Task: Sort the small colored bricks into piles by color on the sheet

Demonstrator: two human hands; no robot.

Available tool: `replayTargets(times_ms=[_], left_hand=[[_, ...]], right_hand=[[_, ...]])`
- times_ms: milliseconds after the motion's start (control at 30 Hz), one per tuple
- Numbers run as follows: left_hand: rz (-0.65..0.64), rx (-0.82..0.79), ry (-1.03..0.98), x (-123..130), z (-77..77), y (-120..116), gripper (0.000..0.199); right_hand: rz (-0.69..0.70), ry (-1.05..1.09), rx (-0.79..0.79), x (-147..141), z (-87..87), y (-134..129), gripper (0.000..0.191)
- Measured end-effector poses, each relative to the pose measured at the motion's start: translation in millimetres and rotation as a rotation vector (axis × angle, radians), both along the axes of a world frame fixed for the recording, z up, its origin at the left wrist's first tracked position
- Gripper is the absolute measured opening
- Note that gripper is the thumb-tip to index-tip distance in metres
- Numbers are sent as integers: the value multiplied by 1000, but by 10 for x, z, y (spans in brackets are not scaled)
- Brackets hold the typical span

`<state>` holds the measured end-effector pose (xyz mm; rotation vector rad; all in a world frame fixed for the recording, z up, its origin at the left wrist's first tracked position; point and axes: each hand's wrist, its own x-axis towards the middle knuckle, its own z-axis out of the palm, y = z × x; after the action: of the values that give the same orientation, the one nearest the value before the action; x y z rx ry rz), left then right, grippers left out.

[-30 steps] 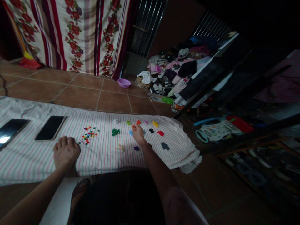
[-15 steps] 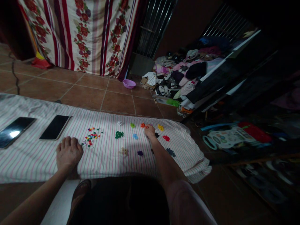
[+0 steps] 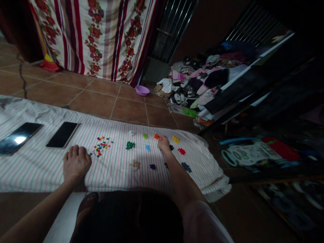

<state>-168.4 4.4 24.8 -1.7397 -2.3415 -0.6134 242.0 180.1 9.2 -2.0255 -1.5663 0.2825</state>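
My left hand (image 3: 76, 163) lies flat on the striped cloth (image 3: 106, 173), fingers stretched out, just left of a scattered mix of small coloured pieces (image 3: 101, 145). At the back of the sorted piles, my right hand (image 3: 164, 144) has its fingers pinched at the right side of an orange pile (image 3: 156, 136). Anything between those fingertips is too small to make out. Around this hand are a yellow pile (image 3: 175, 139), a red pile (image 3: 181, 151), a black pile (image 3: 171, 147) and a light blue pile (image 3: 147, 147). A bit of purple shows just behind the fingers.
Two dark phones lie at the left, one (image 3: 62, 135) close to my left hand and the other (image 3: 20, 138) farther off. Green (image 3: 130, 145), beige (image 3: 136, 164), dark purple (image 3: 152, 166) and grey (image 3: 186, 167) piles also sit on the cloth. A purple basin (image 3: 142, 90) stands on the floor.
The whole view has shifted slightly. My right hand stays by the orange pile, drawn back a little, and a bit of purple now shows behind it. My left hand rests unchanged.
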Motion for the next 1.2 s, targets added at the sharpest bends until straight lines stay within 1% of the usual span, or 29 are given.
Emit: replayTargets(times_ms=[100,200,367,467,600,800,933,1000,1067,1200], left_hand=[[9,-11,7,-15,-39,6,33],[22,-30,35,-33,-73,19,36],[24,-29,30,-57,-130,41,38],[25,-12,26,-63,-158,46,39],[25,-7,18,-67,-165,47,39],[23,2,-17,-77,-181,52,41],[31,3,0,-84,-209,59,41],[21,13,-15,-86,-211,58,41],[12,19,-31,-86,-201,54,41],[13,3,1,-85,-166,47,41]], right_hand=[[-18,35,-22,-24,61,-28,37],[-2,61,-17,-85,139,-65,36],[61,70,7,-240,225,-121,37],[134,27,25,-398,250,-153,36],[275,-3,6,-755,278,-201,33],[587,59,56,-1506,269,-348,29],[767,76,43,-1967,222,-444,27],[807,62,31,-2148,197,-478,30],[815,26,5,-2289,177,-500,33],[764,-76,-80,-2457,160,-525,34]])
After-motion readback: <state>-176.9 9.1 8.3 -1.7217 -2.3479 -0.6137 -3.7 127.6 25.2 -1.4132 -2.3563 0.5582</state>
